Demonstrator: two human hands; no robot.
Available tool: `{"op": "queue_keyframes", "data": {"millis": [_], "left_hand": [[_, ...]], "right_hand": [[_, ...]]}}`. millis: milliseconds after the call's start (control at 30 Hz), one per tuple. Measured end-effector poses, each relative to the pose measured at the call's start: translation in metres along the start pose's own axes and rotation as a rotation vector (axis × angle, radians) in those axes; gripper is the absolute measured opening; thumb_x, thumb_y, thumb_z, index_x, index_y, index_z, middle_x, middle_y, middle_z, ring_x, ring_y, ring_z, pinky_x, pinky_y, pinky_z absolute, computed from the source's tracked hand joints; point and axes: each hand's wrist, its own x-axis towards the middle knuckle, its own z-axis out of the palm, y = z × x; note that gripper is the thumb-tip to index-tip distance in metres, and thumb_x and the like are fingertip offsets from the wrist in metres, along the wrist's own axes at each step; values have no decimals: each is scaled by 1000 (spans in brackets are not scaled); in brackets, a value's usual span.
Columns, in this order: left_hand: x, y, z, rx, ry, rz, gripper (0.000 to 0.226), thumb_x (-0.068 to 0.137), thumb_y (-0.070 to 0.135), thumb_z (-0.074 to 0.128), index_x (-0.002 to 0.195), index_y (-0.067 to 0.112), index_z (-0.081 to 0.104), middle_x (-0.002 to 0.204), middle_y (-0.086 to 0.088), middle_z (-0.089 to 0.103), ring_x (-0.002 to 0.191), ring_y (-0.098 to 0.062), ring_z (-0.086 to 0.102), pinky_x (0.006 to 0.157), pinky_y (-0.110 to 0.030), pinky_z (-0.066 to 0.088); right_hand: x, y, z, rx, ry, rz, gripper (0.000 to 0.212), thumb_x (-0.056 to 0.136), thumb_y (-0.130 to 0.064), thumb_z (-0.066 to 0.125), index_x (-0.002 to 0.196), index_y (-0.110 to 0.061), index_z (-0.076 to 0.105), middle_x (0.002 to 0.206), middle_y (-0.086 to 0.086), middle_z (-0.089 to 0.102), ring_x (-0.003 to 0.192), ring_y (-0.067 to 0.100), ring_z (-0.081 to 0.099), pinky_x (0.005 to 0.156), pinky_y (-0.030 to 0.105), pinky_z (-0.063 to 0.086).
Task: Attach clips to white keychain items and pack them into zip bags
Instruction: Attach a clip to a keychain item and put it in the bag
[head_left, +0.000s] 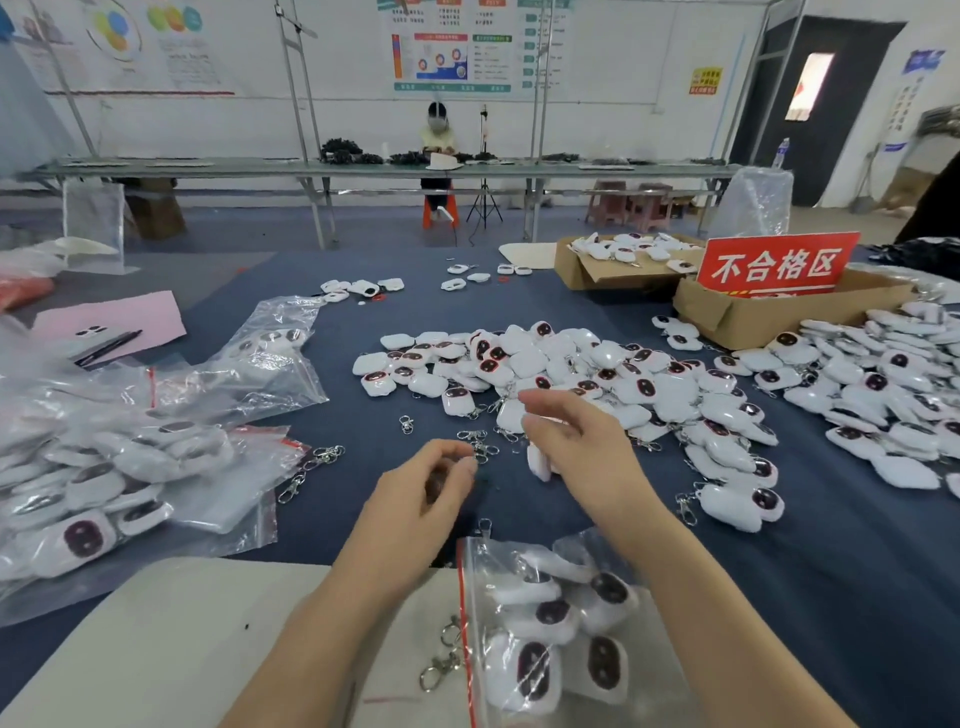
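A big pile of white keychain items with dark oval faces covers the middle of the blue table. My left hand is curled, its thumb and forefinger pinching a small metal clip from a loose cluster. Just to the right, my right hand holds one white keychain item under its palm, the upper fingers loosely stretched toward the pile. Near the table's front edge lies a red-striped zip bag holding several white items. Two linked clips lie beside its mouth.
Filled zip bags are stacked at the left, with loose clips nearby. Two cardboard boxes and a red sign stand at the back right. More white items spread to the right. Pink paper with a pen lies far left.
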Motion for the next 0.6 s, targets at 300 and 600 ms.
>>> {"op": "queue_keyframes", "data": {"millis": [300, 600], "left_hand": [[13, 8, 12, -104, -105, 92, 18, 97, 29, 65, 110, 40, 67, 92, 10, 72, 80, -14, 67, 74, -27, 55], [21, 3, 13, -256, -55, -20, 24, 101, 17, 58, 116, 34, 67, 94, 12, 74, 75, -5, 67, 60, -14, 48]], "right_hand": [[4, 26, 19, 163, -83, 8, 31, 92, -6, 70, 103, -36, 71, 103, -23, 73, 100, -6, 67, 78, 9, 51], [7, 47, 15, 226, -161, 146, 26, 97, -10, 63, 107, -31, 74, 106, -4, 77, 103, 11, 71, 84, 20, 57]]}}
